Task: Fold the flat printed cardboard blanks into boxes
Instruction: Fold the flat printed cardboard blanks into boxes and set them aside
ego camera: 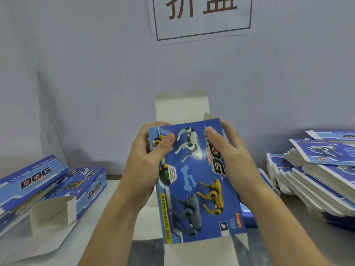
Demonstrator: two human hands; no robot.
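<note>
- Head view, nearest first: bottom flap [199, 252] of the held box [194, 179] hangs open toward the person, white inside showing; this end is not yet closed.
- Box is lifted off the table [119, 191], printed face up, already squared into a tube. Judged: held in the air so both ends stay free for tucking.
- Left hand [148, 156] grips the left long edge, thumb on the printed face, fingers curled behind.
- Right hand [228, 154] grips the right long edge the same way. Opposed grip likely keeps the tube square.
- Top flap [180, 108] stands upright at the far end, unfolded; free air above and behind it up to the wall [96, 83].
- Left: two folded boxes [57, 187] lie on the table, well apart from the hands.
- Right: stack of flat blanks [317, 173], near the right forearm; least side room there.
- Far: paper sign [201, 18] on the wall.
</note>
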